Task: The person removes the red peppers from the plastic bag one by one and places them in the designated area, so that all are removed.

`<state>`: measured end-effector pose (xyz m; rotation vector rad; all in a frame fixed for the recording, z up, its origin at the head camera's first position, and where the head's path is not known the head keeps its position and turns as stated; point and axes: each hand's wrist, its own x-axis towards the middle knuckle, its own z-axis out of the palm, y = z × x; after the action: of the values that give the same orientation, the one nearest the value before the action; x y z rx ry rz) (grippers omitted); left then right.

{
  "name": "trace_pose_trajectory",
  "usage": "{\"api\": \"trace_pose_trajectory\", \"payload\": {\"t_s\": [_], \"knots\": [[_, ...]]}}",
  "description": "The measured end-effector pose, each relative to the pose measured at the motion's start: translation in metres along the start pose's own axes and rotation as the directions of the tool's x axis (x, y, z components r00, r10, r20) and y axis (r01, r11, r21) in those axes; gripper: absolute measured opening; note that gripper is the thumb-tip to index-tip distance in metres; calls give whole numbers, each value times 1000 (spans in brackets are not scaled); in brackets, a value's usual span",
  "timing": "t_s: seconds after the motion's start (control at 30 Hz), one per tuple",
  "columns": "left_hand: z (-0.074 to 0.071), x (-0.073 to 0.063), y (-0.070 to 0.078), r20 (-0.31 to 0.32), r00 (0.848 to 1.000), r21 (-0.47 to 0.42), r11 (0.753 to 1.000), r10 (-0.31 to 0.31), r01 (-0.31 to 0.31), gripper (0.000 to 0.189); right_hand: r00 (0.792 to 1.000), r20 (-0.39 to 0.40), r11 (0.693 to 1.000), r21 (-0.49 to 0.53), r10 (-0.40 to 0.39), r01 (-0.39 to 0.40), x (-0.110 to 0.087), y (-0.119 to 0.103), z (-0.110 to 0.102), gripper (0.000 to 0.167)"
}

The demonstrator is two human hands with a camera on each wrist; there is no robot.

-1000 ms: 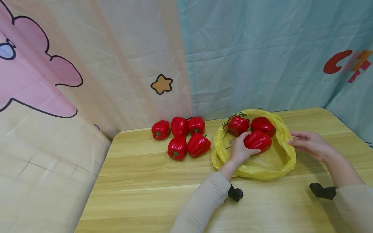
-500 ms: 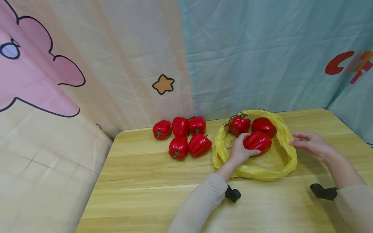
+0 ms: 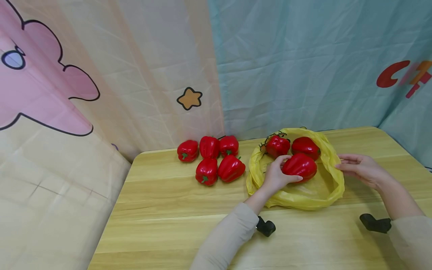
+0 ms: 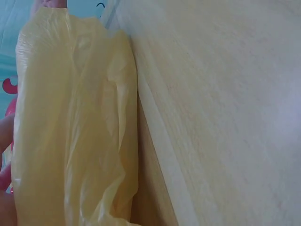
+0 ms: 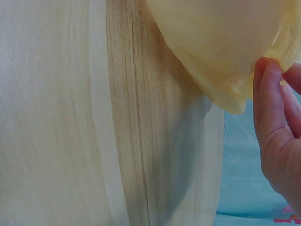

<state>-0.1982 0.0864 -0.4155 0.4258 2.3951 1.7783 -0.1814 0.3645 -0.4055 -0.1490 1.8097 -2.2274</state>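
Observation:
A yellow plastic bag [image 3: 297, 202] lies with its mouth spread wide on the right of the table. Inside it, toward the back, sit two red bell peppers, one on the left [image 3: 278, 145] and one on the right [image 3: 306, 147]. My left hand [image 3: 277, 176] reaches over the bag's near left rim and grips a third red bell pepper [image 3: 300, 167] between thumb and fingers, in front of those two. On the far side my right hand [image 3: 362, 170] pinches the bag's right rim; in the right wrist view its fingers [image 5: 270, 94] meet the yellow plastic.
Several red bell peppers [image 3: 207, 171] stand grouped on the wooden table [image 3: 162, 210], left of the bag. A printed curtain [image 3: 287, 67] hangs right behind the table's back edge. Thin dark stems [image 3: 270, 138] show at the bag's back left rim.
The pepper in my left hand has shifted slightly to the right and toward me, with the hand still around it. My right hand stays at the bag's rim.

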Motion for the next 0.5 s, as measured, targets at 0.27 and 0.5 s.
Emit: {"api": "trace_pose_trajectory", "payload": {"t_s": [0.27,0.5], "knots": [[-6,-5,1,-3,1000,-52,999,8,-8,57,1000,-7,1000,-4,-7,7,-1,0,-1,37],[-10,-6,-1,-20,1000,-47,999,12,-13,57,1000,-2,1000,-6,-8,8,-1,-1,-1,37]]}}
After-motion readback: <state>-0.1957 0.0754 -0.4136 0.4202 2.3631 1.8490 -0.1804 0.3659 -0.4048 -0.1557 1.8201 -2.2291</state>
